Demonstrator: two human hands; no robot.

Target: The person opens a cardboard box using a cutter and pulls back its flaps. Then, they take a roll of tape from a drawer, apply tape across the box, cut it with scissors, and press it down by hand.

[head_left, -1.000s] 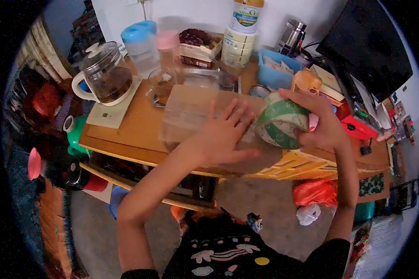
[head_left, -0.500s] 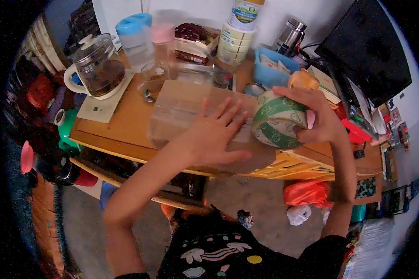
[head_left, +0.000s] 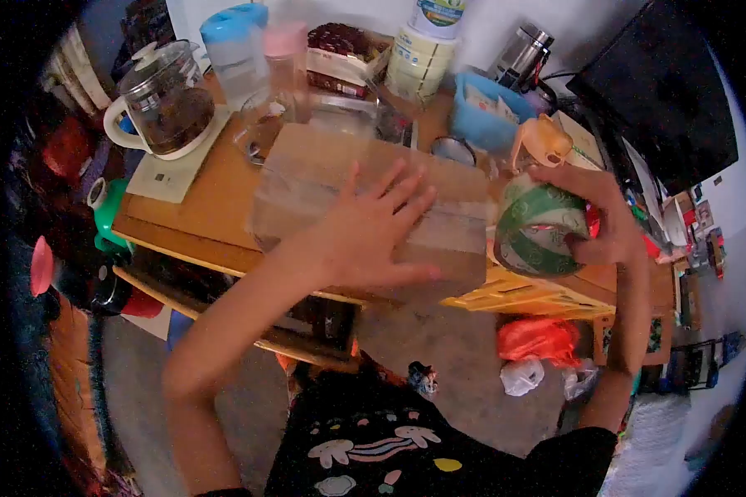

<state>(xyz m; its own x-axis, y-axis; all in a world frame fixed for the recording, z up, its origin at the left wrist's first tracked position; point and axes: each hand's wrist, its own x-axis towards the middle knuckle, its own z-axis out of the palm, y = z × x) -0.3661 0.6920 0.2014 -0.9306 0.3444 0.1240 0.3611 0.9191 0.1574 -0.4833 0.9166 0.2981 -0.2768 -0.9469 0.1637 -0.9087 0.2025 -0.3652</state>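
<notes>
A brown cardboard box (head_left: 458, 195) lies on the wooden desk, with a shiny strip along its top. My left hand (head_left: 373, 228) rests on the box top, fingers spread and nothing held. At the box's right end, my right hand (head_left: 609, 217) grips a wide roll of green and white patterned packing tape (head_left: 526, 253). The thumb is at the roll's near side and the fingers curl over its far upper edge. Whether a strand of tape links the roll to the box, I cannot tell.
Behind the box stand a blue-lidded jug (head_left: 239, 70), a pink-lidded bottle (head_left: 287, 79), stacked cans (head_left: 421, 66) and a blue basket (head_left: 482, 120). A glass teapot (head_left: 170, 116) is at the left, a dark screen (head_left: 659, 91) at the right. Below the desk edge, a drawer (head_left: 307, 352) is pulled out.
My right hand has moved the tape roll to the right, from over the box's end to just past it. My left hand stays spread on the box. The view has shifted slightly.
</notes>
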